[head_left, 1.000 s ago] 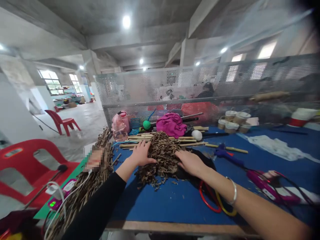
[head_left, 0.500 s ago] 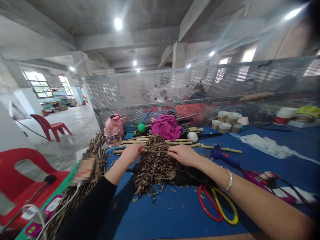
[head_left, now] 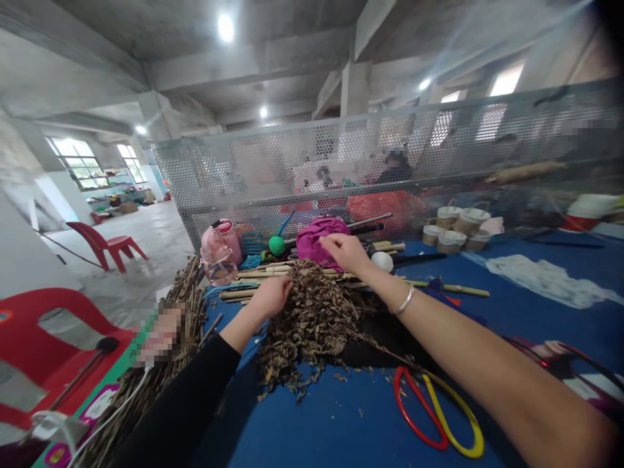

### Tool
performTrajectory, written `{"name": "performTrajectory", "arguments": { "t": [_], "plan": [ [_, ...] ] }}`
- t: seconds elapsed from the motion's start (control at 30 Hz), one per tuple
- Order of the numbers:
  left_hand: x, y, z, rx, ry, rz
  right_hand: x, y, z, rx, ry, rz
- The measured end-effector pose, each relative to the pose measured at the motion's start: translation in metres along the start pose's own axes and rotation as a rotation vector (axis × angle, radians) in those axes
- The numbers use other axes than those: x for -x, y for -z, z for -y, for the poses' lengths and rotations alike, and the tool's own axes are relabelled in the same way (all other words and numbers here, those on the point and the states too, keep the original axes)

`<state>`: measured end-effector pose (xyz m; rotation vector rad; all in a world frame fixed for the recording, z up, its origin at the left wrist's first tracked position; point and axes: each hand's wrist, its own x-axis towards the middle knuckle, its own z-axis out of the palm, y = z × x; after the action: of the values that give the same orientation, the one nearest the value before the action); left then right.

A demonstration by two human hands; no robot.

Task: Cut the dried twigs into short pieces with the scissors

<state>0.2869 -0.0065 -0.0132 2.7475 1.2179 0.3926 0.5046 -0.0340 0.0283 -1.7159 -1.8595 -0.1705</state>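
A heap of dried brown leaves on thin stems [head_left: 316, 318] lies in front of me on the blue tabletop [head_left: 312, 429]. My left hand [head_left: 273, 296] is closed at the heap's upper left edge; what its fingers grip is hidden. Raised above the heap's upper right is my right hand [head_left: 345, 252], its fingers pinched together before a magenta cloth [head_left: 314, 237]. Anything in that pinch is too small to make out. To the right of the leaves, scissors with one red handle [head_left: 422, 416] and one yellow handle lie under my right forearm.
Bamboo sticks [head_left: 244, 294] lie behind the heap. A pink bottle [head_left: 219, 257], a green ball [head_left: 277, 245] and a white ball [head_left: 381, 262] stand near a perforated metal screen [head_left: 273, 172]. Bundled twigs [head_left: 188, 292] line the left edge. Small pots [head_left: 451, 239] are at back right.
My right hand has risen away from the leaves, up and slightly right, to in front of the magenta cloth. My left hand has shifted slightly right, still closed. The view has turned a little.
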Motion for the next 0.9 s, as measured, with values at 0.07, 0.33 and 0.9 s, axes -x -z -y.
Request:
{"name": "performTrajectory", "arguments": {
  "t": [0.07,0.33,0.9],
  "plan": [
    [-0.008,-0.001,0.009,0.058,0.010,-0.028,-0.015,-0.009,-0.026,0.024,-0.107,-0.003],
    [-0.013,0.006,0.015,0.290,0.141,-0.141,-0.033,-0.060,-0.079,0.126,-0.325,0.123],
    [0.061,0.015,0.028,-0.012,0.314,0.229,0.029,0.007,-0.019,0.227,-0.025,0.114]
  ]
}}
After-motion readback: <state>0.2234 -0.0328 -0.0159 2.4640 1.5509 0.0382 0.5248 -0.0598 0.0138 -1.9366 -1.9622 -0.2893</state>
